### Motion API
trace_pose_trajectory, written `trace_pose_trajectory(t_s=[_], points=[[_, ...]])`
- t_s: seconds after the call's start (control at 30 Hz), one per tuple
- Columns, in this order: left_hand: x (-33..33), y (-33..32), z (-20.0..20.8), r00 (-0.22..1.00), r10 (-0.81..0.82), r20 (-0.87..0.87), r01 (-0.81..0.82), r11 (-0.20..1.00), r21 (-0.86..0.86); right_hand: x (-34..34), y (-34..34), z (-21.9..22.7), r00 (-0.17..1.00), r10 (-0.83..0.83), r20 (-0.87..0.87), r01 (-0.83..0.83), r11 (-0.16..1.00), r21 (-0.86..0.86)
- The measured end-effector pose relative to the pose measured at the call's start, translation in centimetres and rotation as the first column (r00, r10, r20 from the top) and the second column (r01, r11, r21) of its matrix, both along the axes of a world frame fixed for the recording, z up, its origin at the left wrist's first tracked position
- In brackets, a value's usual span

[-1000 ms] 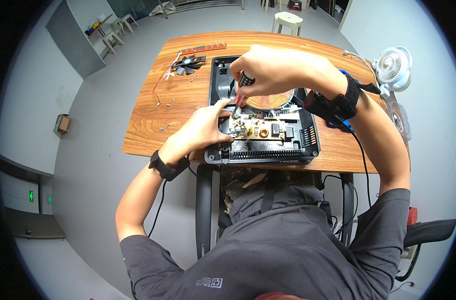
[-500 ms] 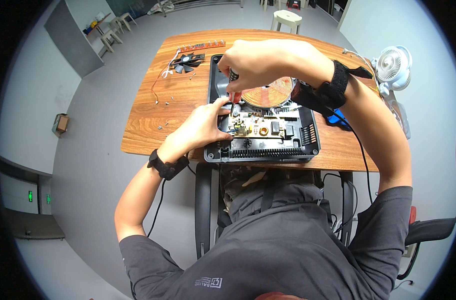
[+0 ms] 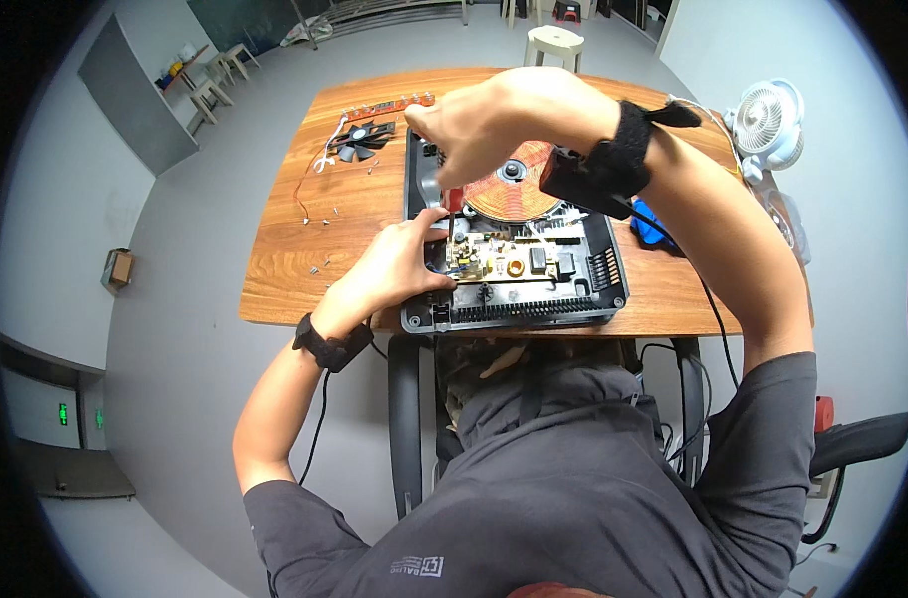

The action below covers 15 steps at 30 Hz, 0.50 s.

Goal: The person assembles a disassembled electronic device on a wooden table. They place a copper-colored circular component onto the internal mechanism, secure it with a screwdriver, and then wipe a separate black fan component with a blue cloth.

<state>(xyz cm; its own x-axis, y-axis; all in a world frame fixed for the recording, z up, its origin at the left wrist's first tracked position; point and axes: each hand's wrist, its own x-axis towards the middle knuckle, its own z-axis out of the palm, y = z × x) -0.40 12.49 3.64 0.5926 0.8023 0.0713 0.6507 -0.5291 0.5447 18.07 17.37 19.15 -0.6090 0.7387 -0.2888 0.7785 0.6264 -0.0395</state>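
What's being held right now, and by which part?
The right hand holds a screwdriver by its handle; whether the left hand grips the circuit board can't be told.

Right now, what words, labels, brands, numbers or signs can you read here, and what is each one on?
Grey shirt: a small pale logo with lettering, which I won't copy out.
Green lit signs, far left: too small to read.
Circuit board: any markings are too small to read.

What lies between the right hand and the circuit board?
A partly red screwdriver, seen in the head view: the right hand grips it, and it points down toward the left end of the circuit board.
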Motion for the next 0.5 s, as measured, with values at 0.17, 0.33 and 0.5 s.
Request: trace_pose_trajectory(t_s=[0.17,0.33,0.5], points=[[0.4,0.1,0.2,1.000,0.005,-0.014,-0.005,1.000,0.000,1.2,1.0,-1.1,0.985,0.143,-0.098,-0.136,0.988,0.071],[0.4,0.0,0.1,0.999,0.013,-0.035,-0.013,1.000,-0.007,0.0,0.0,-2.2,0.972,0.198,-0.125,-0.157,0.947,0.280],[0.2,-0.1,0.0,1.000,0.010,-0.025,-0.010,1.000,-0.009,-0.6,-1.6,-0.8,0.995,0.075,-0.068,-0.058,0.974,0.220]])
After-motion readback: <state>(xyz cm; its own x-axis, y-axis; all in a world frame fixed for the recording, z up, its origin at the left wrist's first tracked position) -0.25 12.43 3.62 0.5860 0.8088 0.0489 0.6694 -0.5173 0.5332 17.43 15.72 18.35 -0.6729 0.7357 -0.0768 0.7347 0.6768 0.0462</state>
